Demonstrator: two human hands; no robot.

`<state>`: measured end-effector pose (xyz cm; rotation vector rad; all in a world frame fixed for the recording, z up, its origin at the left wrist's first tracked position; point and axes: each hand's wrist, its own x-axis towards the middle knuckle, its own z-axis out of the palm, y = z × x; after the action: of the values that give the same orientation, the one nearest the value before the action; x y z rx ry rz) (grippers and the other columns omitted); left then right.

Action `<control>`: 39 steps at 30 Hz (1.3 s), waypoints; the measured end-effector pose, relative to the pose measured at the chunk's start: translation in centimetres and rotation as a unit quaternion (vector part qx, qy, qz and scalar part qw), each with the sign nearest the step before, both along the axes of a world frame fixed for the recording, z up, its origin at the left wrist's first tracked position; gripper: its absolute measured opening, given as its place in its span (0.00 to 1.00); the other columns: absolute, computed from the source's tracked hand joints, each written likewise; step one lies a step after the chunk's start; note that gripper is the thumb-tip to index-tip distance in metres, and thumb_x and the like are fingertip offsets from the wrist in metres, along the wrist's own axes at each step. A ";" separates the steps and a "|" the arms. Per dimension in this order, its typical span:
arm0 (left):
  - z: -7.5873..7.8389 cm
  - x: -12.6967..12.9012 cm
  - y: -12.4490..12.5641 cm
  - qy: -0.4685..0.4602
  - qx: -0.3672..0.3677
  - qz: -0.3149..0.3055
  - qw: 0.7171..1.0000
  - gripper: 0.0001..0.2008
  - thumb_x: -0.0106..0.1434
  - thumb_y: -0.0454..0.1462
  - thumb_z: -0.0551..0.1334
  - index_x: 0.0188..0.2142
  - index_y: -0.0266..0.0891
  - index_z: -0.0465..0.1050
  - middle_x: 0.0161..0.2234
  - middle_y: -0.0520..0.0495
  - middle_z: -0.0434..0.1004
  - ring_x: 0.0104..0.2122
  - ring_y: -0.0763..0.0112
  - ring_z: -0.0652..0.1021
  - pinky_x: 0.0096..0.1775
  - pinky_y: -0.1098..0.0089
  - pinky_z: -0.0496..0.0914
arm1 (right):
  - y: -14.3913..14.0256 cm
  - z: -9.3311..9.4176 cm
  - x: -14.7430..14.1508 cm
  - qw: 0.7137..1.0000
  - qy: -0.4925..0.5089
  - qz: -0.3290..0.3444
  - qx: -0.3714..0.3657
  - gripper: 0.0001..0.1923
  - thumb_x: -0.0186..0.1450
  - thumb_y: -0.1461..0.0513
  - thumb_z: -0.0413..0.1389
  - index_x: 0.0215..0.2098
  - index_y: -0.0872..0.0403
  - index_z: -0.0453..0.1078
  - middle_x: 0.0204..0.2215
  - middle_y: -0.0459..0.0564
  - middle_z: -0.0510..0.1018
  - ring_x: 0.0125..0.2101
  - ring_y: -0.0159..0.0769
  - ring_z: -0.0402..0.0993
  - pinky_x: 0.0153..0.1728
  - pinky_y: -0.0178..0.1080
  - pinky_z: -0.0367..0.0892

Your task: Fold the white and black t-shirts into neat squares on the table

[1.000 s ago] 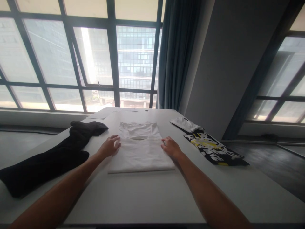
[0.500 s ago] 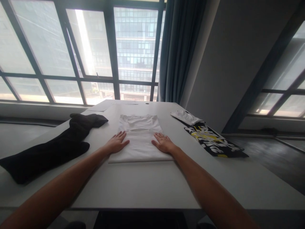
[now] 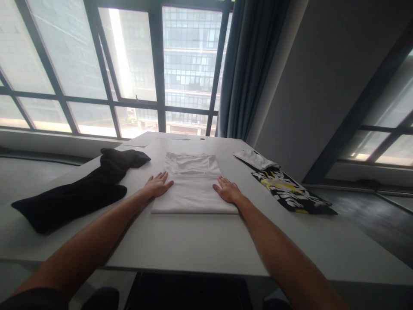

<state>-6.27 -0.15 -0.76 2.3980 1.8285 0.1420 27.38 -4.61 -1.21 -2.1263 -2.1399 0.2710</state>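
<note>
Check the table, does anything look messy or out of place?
The black garment lies crumpled on the left, unlike the white shirt folded flat under both open hands, left and right. Nothing looks spilled or damaged.

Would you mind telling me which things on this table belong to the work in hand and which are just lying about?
In hand:
- folded white shirt
- left hand, flat on its left edge
- right hand, flat on its right edge

Lying about:
- black garment
- black, white and yellow printed cloth
- small white cloth
- papers
</note>
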 end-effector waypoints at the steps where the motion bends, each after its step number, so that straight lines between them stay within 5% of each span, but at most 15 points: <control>1: 0.0 -0.1 0.0 -0.004 0.002 0.001 1.000 0.38 0.68 0.55 0.40 0.70 0.34 0.46 0.70 0.40 0.41 0.69 0.58 0.47 0.64 0.53 0.45 | 0.0 -0.1 0.1 1.000 0.000 0.001 0.010 0.37 0.71 0.44 0.35 0.71 0.55 0.43 0.71 0.51 0.43 0.69 0.40 0.39 0.66 0.51 0.36; 6: -0.3 -0.6 0.6 -0.033 0.031 0.026 0.999 0.33 0.69 0.51 0.42 0.67 0.37 0.55 0.69 0.42 0.50 0.67 0.59 0.54 0.64 0.55 0.48 | 0.4 0.2 0.2 0.998 -0.022 -0.005 0.060 0.35 0.70 0.46 0.40 0.68 0.56 0.53 0.69 0.55 0.51 0.67 0.44 0.48 0.63 0.49 0.46; 10: -0.6 -1.0 1.2 -0.074 0.085 0.022 0.993 0.25 0.68 0.49 0.48 0.58 0.39 0.67 0.61 0.41 0.67 0.61 0.58 0.67 0.60 0.59 0.58 | 2.4 1.8 -1.0 0.996 -0.049 0.015 0.079 0.30 0.67 0.50 0.49 0.64 0.54 0.61 0.63 0.58 0.64 0.62 0.48 0.58 0.61 0.51 0.51; 17: -0.5 -0.8 1.2 -0.158 0.124 0.020 0.979 0.16 0.64 0.43 0.57 0.48 0.39 0.71 0.50 0.41 0.76 0.51 0.58 0.75 0.51 0.63 0.66 | 6.3 3.2 -2.9 0.995 0.030 0.066 0.067 0.16 0.60 0.55 0.59 0.45 0.53 0.76 0.45 0.53 0.80 0.44 0.41 0.75 0.44 0.37 0.65; 21: -0.3 -0.3 0.7 -0.216 0.154 0.013 0.964 0.10 0.63 0.39 0.59 0.44 0.40 0.71 0.46 0.43 0.78 0.48 0.60 0.76 0.49 0.66 0.67 | 6.9 3.2 -2.3 0.993 0.076 0.074 0.059 0.11 0.59 0.58 0.60 0.38 0.55 0.76 0.35 0.51 0.81 0.35 0.36 0.75 0.35 0.33 0.64; 33: 0.1 -0.2 0.2 -0.222 0.152 0.054 0.962 0.09 0.64 0.41 0.58 0.44 0.43 0.70 0.36 0.46 0.79 0.37 0.61 0.79 0.36 0.68 0.66 | 7.7 2.1 -2.3 0.980 0.132 0.086 0.125 0.11 0.60 0.58 0.58 0.37 0.56 0.75 0.31 0.50 0.79 0.32 0.34 0.72 0.35 0.33 0.63; 39: 0.0 -0.2 0.3 -0.232 0.151 0.060 0.959 0.10 0.65 0.42 0.57 0.44 0.43 0.70 0.35 0.47 0.79 0.37 0.61 0.79 0.36 0.68 0.66 | 7.2 3.9 -2.2 0.969 0.158 0.104 0.159 0.12 0.59 0.56 0.57 0.35 0.55 0.74 0.28 0.47 0.78 0.31 0.35 0.71 0.35 0.34 0.63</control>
<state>-6.45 0.17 -0.74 2.1634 1.8168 0.9708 25.14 2.62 2.71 -1.5712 -2.0535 0.2455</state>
